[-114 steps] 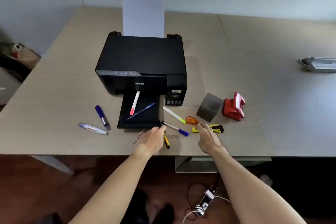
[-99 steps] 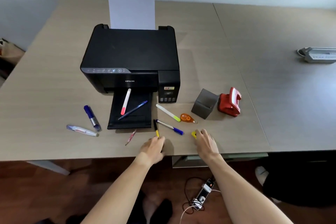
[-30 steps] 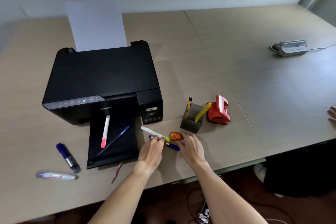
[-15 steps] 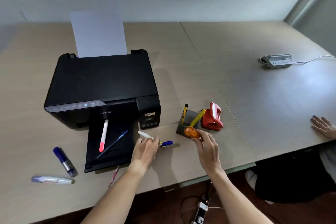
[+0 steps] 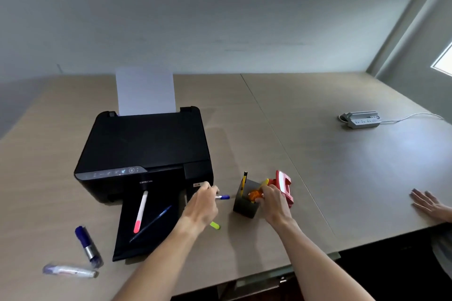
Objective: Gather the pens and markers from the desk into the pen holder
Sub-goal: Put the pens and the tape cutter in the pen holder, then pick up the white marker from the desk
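Observation:
The dark grey pen holder (image 5: 245,206) stands on the desk right of the printer, with a yellow-black pen (image 5: 244,181) and a yellow cutter (image 5: 265,182) sticking out of it. My right hand (image 5: 275,204) holds an orange tape dispenser (image 5: 254,195) at the holder's mouth. My left hand (image 5: 201,208) is closed on a blue-capped pen (image 5: 223,197). A green highlighter tip (image 5: 214,225) shows under that hand; I cannot tell whether it is held. A pink-tipped marker (image 5: 140,212) and a blue pen (image 5: 152,225) lie on the printer's tray.
The black printer (image 5: 144,151) holds a paper sheet. A blue marker (image 5: 88,247) and a white pen (image 5: 69,271) lie at the desk's left front. A red hole punch (image 5: 284,187) sits behind the holder, and a power strip (image 5: 362,120) far right. Another person's hand (image 5: 426,203) rests at the right edge.
My right hand picked up the orange tape dispenser and carried it to the holder's mouth. My left hand closed on the blue-capped pen and rose toward the printer's front.

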Available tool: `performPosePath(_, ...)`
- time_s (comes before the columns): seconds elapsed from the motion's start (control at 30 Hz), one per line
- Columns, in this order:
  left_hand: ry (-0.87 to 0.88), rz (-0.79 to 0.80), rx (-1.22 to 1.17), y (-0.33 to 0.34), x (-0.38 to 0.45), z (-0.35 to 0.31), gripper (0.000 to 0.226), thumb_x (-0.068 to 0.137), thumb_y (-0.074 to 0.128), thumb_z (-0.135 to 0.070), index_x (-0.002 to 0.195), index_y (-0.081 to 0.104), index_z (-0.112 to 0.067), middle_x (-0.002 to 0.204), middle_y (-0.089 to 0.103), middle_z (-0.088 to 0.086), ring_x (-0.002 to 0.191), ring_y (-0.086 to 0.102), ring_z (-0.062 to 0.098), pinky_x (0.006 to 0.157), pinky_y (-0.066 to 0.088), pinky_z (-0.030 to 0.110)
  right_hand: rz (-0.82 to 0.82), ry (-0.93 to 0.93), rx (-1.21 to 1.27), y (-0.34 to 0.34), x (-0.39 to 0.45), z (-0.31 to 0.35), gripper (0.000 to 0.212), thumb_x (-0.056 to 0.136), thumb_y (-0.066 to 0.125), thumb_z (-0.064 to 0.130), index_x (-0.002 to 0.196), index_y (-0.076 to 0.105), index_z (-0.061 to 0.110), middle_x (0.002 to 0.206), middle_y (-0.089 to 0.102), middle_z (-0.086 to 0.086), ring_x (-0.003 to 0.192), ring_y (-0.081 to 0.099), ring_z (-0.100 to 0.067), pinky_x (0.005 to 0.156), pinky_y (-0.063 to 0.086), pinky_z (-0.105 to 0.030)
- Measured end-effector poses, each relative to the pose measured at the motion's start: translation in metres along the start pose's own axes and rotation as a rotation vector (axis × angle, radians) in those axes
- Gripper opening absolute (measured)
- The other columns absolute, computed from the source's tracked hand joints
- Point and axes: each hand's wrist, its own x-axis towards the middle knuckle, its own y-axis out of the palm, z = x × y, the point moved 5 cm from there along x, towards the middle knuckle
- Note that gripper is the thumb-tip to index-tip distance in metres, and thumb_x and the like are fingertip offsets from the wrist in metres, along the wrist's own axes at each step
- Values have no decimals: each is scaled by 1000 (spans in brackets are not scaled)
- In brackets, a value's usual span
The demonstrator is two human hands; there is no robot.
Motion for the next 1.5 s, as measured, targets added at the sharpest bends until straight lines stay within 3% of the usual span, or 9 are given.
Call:
performPosePath(0.1,87,-101,-89,-11,2,-13,21,94,49,0,106,63,-10,104,59,4,86,61,19,75,55,31,-38,21,27,2,0,-2,16,86,62,9,100,56,5,94,63,-11,81,64,-28,70,54,-38)
performPosePath(0.17,142,-162,-142,-16,4,-22,14,95,50,-4,101,62,-11,100,60,3,84,61,16,74,55,29,-74,31,69,0,-2,-6,6,86,59,5,88,54,8,85,62,-10,73,62,-27,61,49,-35)
performPosePath(0.27,183,-209,-188,-18,9,-35,15,96,47,-4,99,58,-12,98,57,1,81,59,15,73,55,29,-107,61,124,-1,-8,-17,20,82,59,4,72,46,16,73,58,-3,65,59,-26,56,47,-37)
performPosePath(0.43,205,-169,-127,-6,19,-51,30,92,42,7,110,55,-12,106,55,4,89,59,18,79,53,28,-64,121,103,0,-24,-36,3,82,58,9,84,56,10,82,57,-3,76,61,-29,64,48,-35)
performPosePath(0.7,214,-69,-65,24,34,-62,36,88,39,11,111,54,-12,106,60,10,96,58,28,81,53,41,-13,206,90,15,-42,-49,4,83,51,10,81,53,11,88,60,-9,79,61,-34,65,48,-37)
performPosePath(0.87,208,-25,-128,31,37,-61,41,90,38,14,122,51,-11,111,61,14,102,64,27,84,56,43,35,216,111,24,-42,-49,13,83,55,12,95,60,9,100,62,-11,86,62,-33,71,51,-37)
performPosePath(1.07,196,-6,-152,27,20,-28,36,95,39,9,123,51,-10,119,59,12,109,62,22,79,50,26,238,206,139,57,-38,-24,11,81,55,12,89,63,11,96,63,-12,77,61,-26,67,54,-36)
performPosePath(1.27,97,-13,-104,15,-7,35,21,102,37,-14,111,55,-18,111,59,4,97,61,23,81,54,43,360,126,125,101,-34,17,23,74,53,14,95,61,11,104,62,-14,91,61,-34,77,54,-39)
performPosePath(1.5,-3,-64,221,8,-36,111,19,99,47,-19,108,64,-17,103,66,3,97,58,25,81,48,36,322,-11,-81,140,-31,61,19,87,58,22,104,57,12,107,57,-11,97,58,-34,78,46,-40)
